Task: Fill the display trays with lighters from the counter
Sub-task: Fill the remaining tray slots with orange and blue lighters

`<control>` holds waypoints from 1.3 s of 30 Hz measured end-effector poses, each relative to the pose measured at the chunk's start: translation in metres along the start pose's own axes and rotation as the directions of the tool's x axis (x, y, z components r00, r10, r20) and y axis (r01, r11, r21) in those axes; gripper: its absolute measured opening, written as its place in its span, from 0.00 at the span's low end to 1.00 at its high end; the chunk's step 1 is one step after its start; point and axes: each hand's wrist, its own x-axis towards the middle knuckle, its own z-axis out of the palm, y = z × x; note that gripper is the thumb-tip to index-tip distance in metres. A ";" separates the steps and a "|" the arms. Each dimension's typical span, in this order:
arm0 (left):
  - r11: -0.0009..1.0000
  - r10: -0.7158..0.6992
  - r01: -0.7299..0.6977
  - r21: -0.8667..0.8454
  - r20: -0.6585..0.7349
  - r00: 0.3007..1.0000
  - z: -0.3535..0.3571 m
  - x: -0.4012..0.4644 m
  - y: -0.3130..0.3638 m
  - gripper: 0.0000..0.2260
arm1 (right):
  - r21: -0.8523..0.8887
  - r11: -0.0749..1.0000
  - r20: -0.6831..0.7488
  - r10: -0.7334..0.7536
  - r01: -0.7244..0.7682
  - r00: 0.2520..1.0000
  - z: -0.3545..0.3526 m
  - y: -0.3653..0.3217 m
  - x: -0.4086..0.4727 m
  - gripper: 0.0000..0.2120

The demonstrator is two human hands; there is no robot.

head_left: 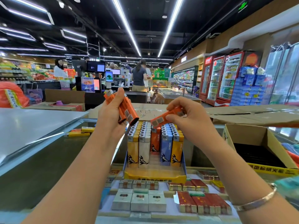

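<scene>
One orange lighter (168, 116) is pinched in the right grip (186, 115) above the display tray (155, 175), spare lighters (124, 109) clutched in the left grip (111, 113), likely for its short orange row.

a supermarket; checkout tills (111, 78), drink fridges (223, 78), stocked shelves (184, 78), cigarette packs (139, 201) under glass

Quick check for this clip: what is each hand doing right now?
Left hand: grips a bunch of orange lighters.
Right hand: pinches a single orange lighter above the display tray.
</scene>
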 end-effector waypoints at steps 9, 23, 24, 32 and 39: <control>1.000 0.000 0.000 0.012 -0.013 1.000 -0.002 0.001 -0.008 0.09 | -0.007 0.999 -0.006 -0.048 0.048 0.999 0.012 -0.001 0.000 0.10; 0.996 -0.030 0.035 0.081 -0.056 0.998 -0.016 -0.004 -0.011 0.11 | -0.186 0.982 0.224 0.025 0.018 0.974 0.025 0.004 0.000 0.10; 0.995 -0.027 0.032 0.090 -0.063 0.998 -0.016 -0.004 -0.011 0.11 | -0.184 0.983 0.231 0.016 0.027 0.973 0.025 0.004 0.001 0.09; 0.999 -0.044 0.044 -0.002 -0.009 0.999 -0.017 -0.008 -0.007 0.12 | -0.237 0.971 0.244 0.016 0.044 0.970 0.024 0.003 0.002 0.11; 0.993 -0.094 0.097 -0.060 0.041 0.995 -0.012 -0.010 -0.007 0.10 | -0.282 0.959 0.214 0.019 0.043 0.977 0.026 0.002 0.001 0.14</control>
